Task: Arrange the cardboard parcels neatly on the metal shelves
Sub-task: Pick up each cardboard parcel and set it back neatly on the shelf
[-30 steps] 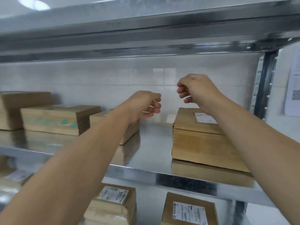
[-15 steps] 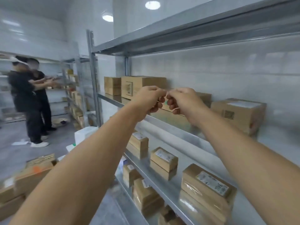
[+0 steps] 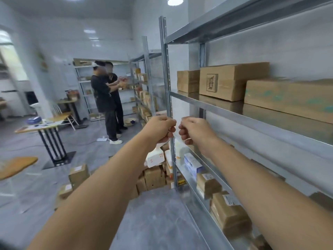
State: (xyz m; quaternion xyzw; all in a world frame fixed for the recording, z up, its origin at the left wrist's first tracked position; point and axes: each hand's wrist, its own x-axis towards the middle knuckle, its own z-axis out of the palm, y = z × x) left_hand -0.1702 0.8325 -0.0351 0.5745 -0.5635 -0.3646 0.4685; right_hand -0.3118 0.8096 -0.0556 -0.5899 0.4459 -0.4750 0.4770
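Both hands are loosely clenched and carry no parcel, the left hand (image 3: 162, 129) and right hand (image 3: 193, 130) held close together in front of the shelf upright (image 3: 168, 83). The unshelved parcels (image 3: 155, 175) lie on the floor below and ahead of both hands, slightly nearer the left, beside the metal shelves (image 3: 252, 120)

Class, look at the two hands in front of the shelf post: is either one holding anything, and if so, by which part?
Neither the left hand nor the right hand holds a parcel. Both are curled shut; whether they pinch something small cannot be told.
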